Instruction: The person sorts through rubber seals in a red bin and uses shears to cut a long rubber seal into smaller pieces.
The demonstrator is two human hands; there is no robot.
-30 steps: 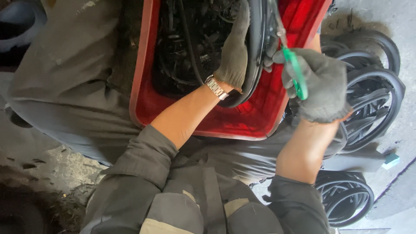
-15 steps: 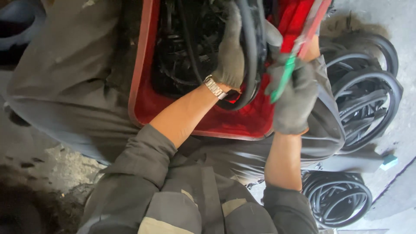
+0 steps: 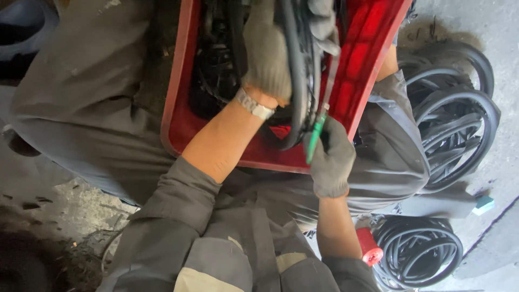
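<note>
Seen from above, our gloved left hand (image 3: 267, 51) is closed around a black rubber loop (image 3: 297, 81) inside a red plastic crate (image 3: 357, 81) resting across our lap, a metal watch (image 3: 254, 105) on the wrist. Our gloved right hand (image 3: 331, 157) is pinched shut on a green-handled screwdriver (image 3: 319, 127), its shaft angled up against the loop near the crate's right wall. More coiled black rubber rings (image 3: 454, 119) lie on the concrete floor (image 3: 497, 32) to our right, a second coil (image 3: 419, 249) near a red cylinder (image 3: 368, 246).
</note>
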